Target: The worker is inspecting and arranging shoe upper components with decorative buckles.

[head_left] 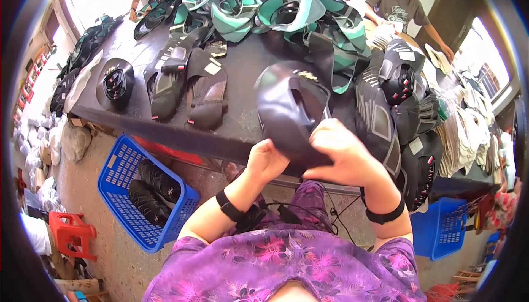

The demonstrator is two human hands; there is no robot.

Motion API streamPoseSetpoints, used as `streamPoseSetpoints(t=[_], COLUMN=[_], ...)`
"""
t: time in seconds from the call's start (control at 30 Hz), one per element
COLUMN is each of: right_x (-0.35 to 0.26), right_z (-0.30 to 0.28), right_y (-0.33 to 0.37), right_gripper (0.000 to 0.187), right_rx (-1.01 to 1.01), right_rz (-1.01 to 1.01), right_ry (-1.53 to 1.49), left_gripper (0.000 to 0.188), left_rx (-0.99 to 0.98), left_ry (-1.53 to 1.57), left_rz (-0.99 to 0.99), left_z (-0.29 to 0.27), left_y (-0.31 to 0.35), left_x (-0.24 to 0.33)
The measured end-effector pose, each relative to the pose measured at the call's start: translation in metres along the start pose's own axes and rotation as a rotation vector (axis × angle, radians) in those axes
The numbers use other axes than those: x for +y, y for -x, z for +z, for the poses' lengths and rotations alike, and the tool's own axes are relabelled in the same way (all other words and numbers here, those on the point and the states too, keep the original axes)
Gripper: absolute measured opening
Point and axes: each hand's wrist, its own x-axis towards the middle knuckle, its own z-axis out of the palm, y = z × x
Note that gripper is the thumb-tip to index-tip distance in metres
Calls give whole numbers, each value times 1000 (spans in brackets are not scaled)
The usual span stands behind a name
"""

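Observation:
In front of me, over the near edge of the table, a glossy black shoe upper (278, 104) is held up, its curved sides around a dark opening. It is slightly blurred. My left hand (267, 160) grips its lower left edge, fingers mostly hidden behind it. On the lower right side my right hand (344, 153) has its fingers curled at the edge, with the thumb held apart below. To the left lie two flat stacks of black uppers, the nearer stack (206, 95) bearing a white label, and a round nested black bundle (115, 85).
Green-and-black uppers (237, 10) heap along the far side of the dark table (242, 76). More black stacks (376, 115) crowd the right, beside pale pieces (465, 137). Blue baskets stand below, the left basket (118, 178) holding black bundles. A red stool (71, 233) and two people are nearby.

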Motion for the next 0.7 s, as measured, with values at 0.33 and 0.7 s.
streamPoseSetpoints(t=[0.33,0.7], right_x=[-19,-17], right_z=[59,60], right_y=[18,13], right_gripper=[47,46], right_rx=[-62,-94], right_rz=[85,81], right_ry=[125,144], left_gripper=[41,39], left_rx=[-123,6], left_ry=[26,-53], left_rz=[12,31], left_z=[-4,-12], left_y=[29,39], left_x=[-7,-4])
